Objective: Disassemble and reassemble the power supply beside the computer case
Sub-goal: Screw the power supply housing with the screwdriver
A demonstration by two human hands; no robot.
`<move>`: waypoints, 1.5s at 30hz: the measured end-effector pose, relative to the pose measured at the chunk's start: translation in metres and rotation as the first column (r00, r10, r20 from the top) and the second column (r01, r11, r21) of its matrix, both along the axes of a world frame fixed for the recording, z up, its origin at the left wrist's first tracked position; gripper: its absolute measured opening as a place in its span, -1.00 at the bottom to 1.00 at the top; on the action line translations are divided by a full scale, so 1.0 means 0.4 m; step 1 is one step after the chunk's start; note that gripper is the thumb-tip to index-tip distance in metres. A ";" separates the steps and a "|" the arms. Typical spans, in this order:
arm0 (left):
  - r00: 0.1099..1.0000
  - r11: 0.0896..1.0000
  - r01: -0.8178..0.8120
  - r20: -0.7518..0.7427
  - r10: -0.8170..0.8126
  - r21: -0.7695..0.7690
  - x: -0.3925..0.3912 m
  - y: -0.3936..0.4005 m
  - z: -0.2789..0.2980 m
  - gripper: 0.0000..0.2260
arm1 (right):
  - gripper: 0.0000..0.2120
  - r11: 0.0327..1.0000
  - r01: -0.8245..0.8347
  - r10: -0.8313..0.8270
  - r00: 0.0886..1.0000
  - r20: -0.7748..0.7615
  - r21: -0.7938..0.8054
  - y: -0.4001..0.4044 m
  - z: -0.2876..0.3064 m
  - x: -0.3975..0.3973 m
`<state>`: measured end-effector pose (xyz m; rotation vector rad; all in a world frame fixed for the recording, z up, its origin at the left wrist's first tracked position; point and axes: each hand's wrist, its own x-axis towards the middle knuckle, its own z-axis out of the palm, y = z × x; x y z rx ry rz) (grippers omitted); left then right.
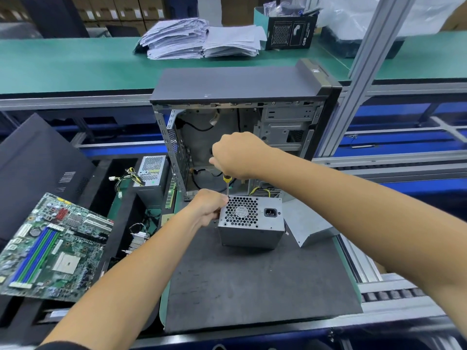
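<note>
A grey metal power supply (252, 226) with a honeycomb fan grille and a black power socket stands on the dark mat (252, 286) in front of the open computer case (242, 117). My left hand (208, 205) grips its upper left corner. My right hand (236, 155) holds a screwdriver (227, 184) with a yellow and black handle upright, its tip at the top left corner of the unit. Yellow and black wires run from behind the supply into the case.
A bent grey metal cover (305, 226) lies right of the supply. A second power supply (151, 178) with loose cables stands at the left, near a heatsink (137, 239) and a green motherboard (53, 248). A case side panel (32, 168) leans far left. Paper stacks (202, 39) sit behind.
</note>
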<state>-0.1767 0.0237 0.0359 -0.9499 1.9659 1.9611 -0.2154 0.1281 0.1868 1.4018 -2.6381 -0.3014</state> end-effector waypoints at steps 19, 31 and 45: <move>1.000 1.000 0.005 0.003 -0.005 0.016 0.007 0.005 0.005 -0.89 | -0.53 0.993 0.119 -0.114 0.978 0.174 -0.020 0.013 0.006 -0.018; 1.000 1.000 0.017 -0.002 -0.017 0.000 0.008 0.004 0.004 -0.91 | -0.63 0.999 -0.011 0.012 0.999 0.031 -0.039 0.000 -0.004 0.003; 1.000 1.000 0.007 0.004 -0.008 0.013 0.009 0.008 0.012 -0.90 | -0.61 0.999 0.004 0.002 0.995 0.101 -0.053 0.002 -0.004 -0.013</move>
